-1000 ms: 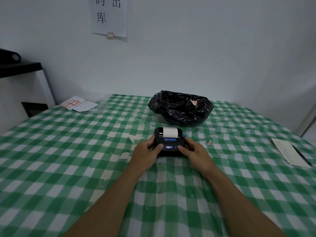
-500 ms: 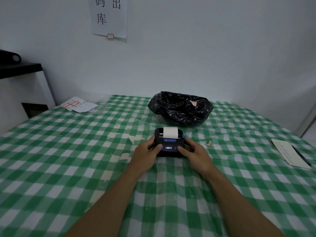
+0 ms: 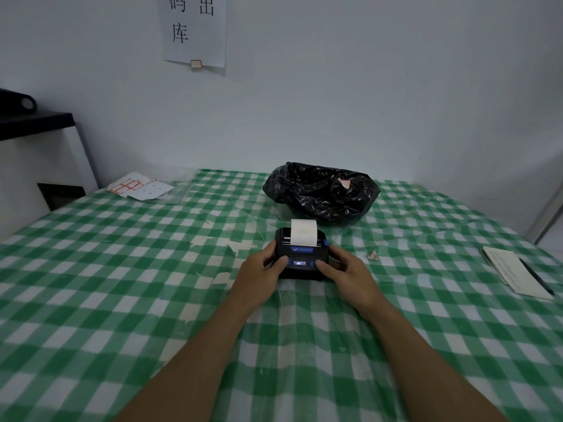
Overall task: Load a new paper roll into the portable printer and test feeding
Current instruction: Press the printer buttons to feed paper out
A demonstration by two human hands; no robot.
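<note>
A small black portable printer (image 3: 301,254) with a lit blue display sits on the green checked tablecloth (image 3: 122,284) in the middle of the table. A white paper strip (image 3: 303,232) stands up out of its top slot. My left hand (image 3: 259,269) grips the printer's left side, thumb resting on the front panel by the display. My right hand (image 3: 347,271) holds the right side, its thumb on the front panel at the right of the display.
A black plastic bag (image 3: 320,190) lies just behind the printer. White cards with red lines (image 3: 138,187) rest at the far left. A notebook with a pen (image 3: 515,271) lies at the right. A crumpled paper scrap (image 3: 372,254) sits right of the printer.
The paper strip has fed farther out of the printer's slot and stands taller. Both hands stay on the printer's sides.
</note>
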